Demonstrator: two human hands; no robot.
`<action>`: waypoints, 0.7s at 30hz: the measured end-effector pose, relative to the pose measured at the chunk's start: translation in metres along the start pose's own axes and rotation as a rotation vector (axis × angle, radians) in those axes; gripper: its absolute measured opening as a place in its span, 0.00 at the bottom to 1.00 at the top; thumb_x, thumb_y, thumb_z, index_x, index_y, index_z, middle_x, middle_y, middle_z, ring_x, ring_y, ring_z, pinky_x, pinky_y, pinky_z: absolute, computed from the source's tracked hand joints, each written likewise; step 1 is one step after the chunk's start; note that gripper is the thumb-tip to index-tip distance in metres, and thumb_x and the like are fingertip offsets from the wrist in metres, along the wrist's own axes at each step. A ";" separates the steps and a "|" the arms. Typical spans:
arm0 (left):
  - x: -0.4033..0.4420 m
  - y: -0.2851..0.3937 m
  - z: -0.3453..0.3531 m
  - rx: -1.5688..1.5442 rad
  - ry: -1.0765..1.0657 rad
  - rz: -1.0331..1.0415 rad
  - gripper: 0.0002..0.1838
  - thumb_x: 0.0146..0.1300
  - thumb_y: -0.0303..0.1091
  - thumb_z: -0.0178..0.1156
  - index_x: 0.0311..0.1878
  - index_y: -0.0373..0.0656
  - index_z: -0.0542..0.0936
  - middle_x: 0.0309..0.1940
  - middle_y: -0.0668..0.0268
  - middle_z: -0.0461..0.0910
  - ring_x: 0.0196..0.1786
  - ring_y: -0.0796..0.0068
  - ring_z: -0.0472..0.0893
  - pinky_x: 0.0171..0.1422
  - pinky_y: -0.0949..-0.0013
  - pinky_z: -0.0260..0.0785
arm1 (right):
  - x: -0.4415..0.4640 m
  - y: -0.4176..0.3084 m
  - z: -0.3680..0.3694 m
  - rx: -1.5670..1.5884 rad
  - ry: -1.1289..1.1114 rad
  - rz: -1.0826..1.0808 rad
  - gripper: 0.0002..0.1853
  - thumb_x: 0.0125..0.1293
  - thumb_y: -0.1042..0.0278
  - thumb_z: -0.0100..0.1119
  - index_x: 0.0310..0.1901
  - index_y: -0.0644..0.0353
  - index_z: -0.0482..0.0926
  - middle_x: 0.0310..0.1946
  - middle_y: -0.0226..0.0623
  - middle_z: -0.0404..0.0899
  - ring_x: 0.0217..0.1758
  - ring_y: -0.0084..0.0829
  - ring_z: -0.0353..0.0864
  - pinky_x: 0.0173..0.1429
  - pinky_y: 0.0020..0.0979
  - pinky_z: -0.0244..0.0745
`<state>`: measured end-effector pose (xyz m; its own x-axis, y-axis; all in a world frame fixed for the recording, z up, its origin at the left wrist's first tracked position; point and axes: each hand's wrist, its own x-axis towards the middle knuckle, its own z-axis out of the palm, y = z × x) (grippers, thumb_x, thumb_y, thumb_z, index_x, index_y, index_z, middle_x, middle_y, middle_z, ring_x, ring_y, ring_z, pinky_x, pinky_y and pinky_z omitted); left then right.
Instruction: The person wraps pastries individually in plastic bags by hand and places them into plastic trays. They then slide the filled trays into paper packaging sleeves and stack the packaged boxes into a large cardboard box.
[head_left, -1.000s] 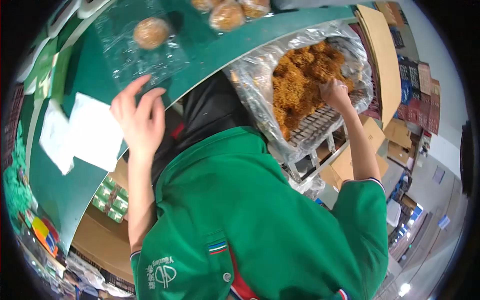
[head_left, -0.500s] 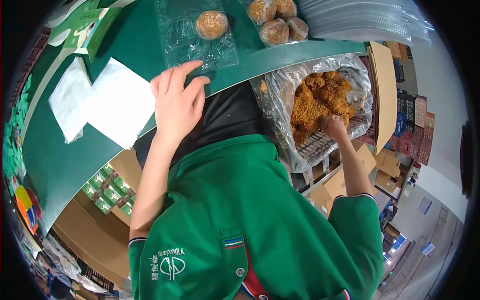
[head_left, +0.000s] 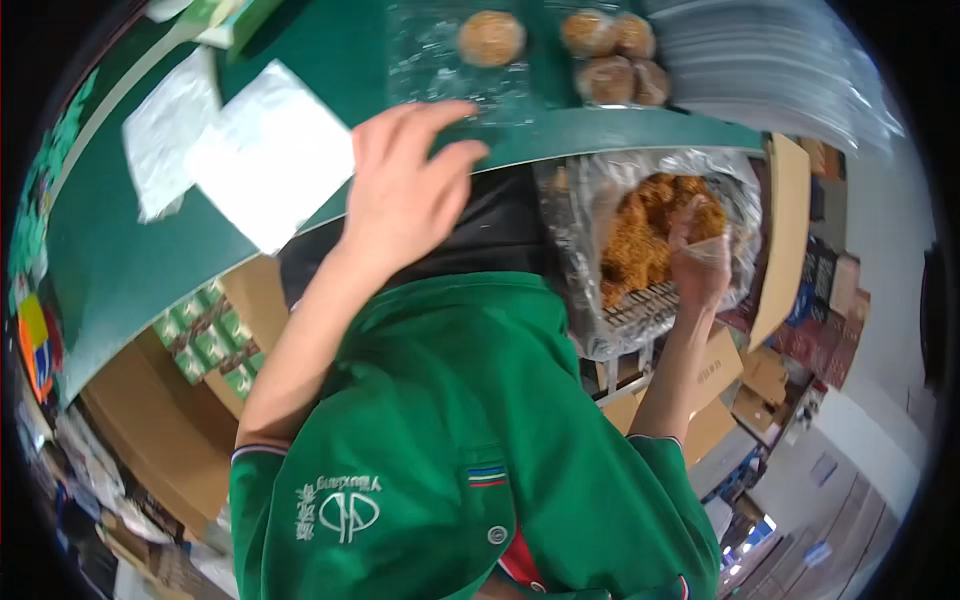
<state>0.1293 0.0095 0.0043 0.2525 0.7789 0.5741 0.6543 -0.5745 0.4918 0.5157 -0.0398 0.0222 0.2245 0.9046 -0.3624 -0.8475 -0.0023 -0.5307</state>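
Observation:
My right hand (head_left: 702, 262), over the plastic-lined crate (head_left: 582, 290), has its fingers closed round a brown floss-coated bun (head_left: 711, 218). Thin clear plastic shows around those fingers. More floss-coated buns (head_left: 632, 245) lie heaped in the crate below. My left hand (head_left: 415, 180) is open at the table's front edge, fingers stretched toward a clear plastic tray (head_left: 415, 75). One round bun (head_left: 491, 38) sits in that tray. To its right, several buns (head_left: 607, 80) are grouped in clear plastic.
Stacked clear plastic trays (head_left: 770, 70) stand at the table's back right. White sheets (head_left: 270, 160) lie left of my left hand, with part of a green box (head_left: 250, 22) beyond. A cardboard flap (head_left: 782, 240) rises beside the crate. Small green boxes (head_left: 212, 340) show below the table.
My right hand has lifted from the heap and now shows a bun in its fingers. The view has shifted; my left hand stays open by the tray.

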 end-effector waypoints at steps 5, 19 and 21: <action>-0.011 0.029 -0.002 -0.353 -0.096 -0.081 0.11 0.52 0.29 0.64 0.41 0.47 0.81 0.48 0.66 0.77 0.50 0.61 0.76 0.56 0.58 0.65 | 0.016 0.083 0.083 0.091 -0.441 0.320 0.21 0.62 0.65 0.58 0.54 0.64 0.68 0.46 0.39 0.69 0.48 0.35 0.67 0.54 0.34 0.64; -0.020 0.037 -0.016 -1.215 -0.056 -0.714 0.23 0.58 0.37 0.70 0.52 0.40 0.73 0.36 0.68 0.79 0.37 0.81 0.76 0.41 0.75 0.70 | 0.004 0.161 0.171 -0.136 -0.710 0.180 0.14 0.53 0.86 0.44 0.25 0.53 0.56 0.21 0.28 0.61 0.26 0.25 0.55 0.41 0.34 0.59; -0.018 0.035 -0.023 -1.445 -0.087 -0.852 0.21 0.60 0.37 0.68 0.52 0.40 0.74 0.35 0.68 0.78 0.34 0.82 0.77 0.34 0.76 0.70 | 0.023 0.133 0.169 -0.074 -0.810 0.133 0.09 0.55 0.85 0.45 0.30 0.57 0.63 0.27 0.31 0.67 0.31 0.26 0.63 0.46 0.36 0.62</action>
<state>0.1313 -0.0302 0.0262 0.2639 0.9502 -0.1658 -0.5180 0.2846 0.8066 0.3268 0.0530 0.0728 -0.3162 0.9220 0.2236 -0.8023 -0.1340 -0.5817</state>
